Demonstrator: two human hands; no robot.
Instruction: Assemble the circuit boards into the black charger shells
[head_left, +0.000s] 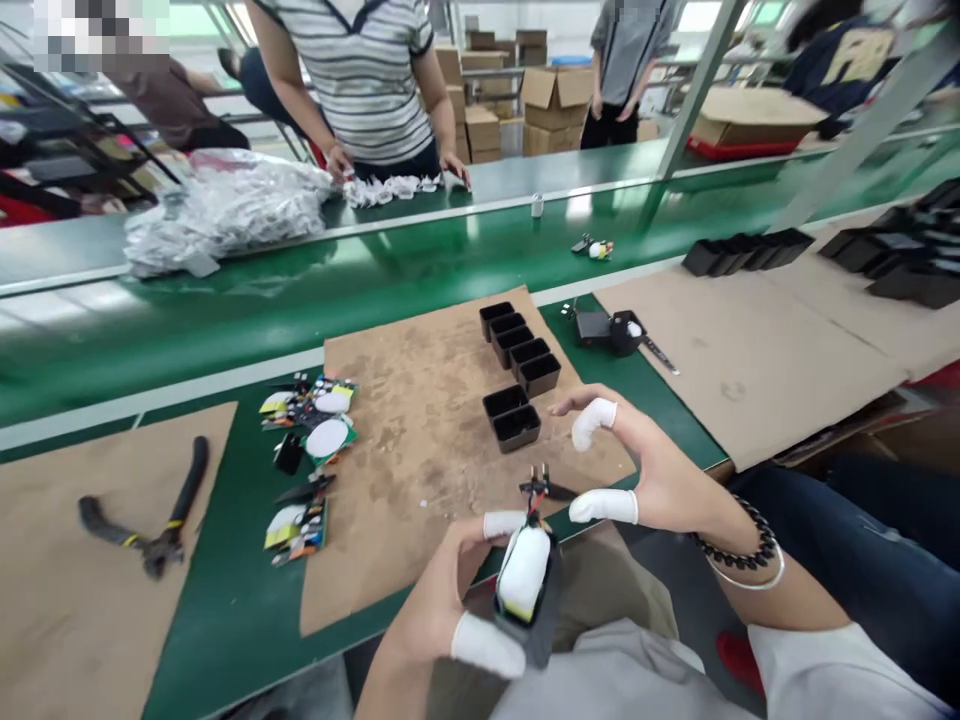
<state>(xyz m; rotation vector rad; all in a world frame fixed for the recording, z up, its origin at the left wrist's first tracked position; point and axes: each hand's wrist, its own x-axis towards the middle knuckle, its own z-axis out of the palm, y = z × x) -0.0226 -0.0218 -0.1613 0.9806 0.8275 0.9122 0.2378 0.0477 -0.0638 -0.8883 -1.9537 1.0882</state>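
Note:
My left hand [431, 600], with white finger cots on thumb and finger, grips a small black plastic case [553, 600] near my lap. Inside the case sits a part with a white pad [525, 565] and a yellow strip below it. Red and black wires rise from its far end to a small black piece with metal prongs [535, 478]. My right hand [652, 465] is just right of the case, thumb and forefinger spread apart, both in white cots, holding nothing. Open black cases [517, 425] stand on the brown cardboard [397, 480] beyond my hands.
Circuit boards with white pads [328, 437] lie left of the cardboard. Pliers [161, 540] rest farther left. A black part and a knife [660, 355] lie at right. A green conveyor [420, 260] crosses behind; a person in a striped shirt [367, 80] handles white pieces there.

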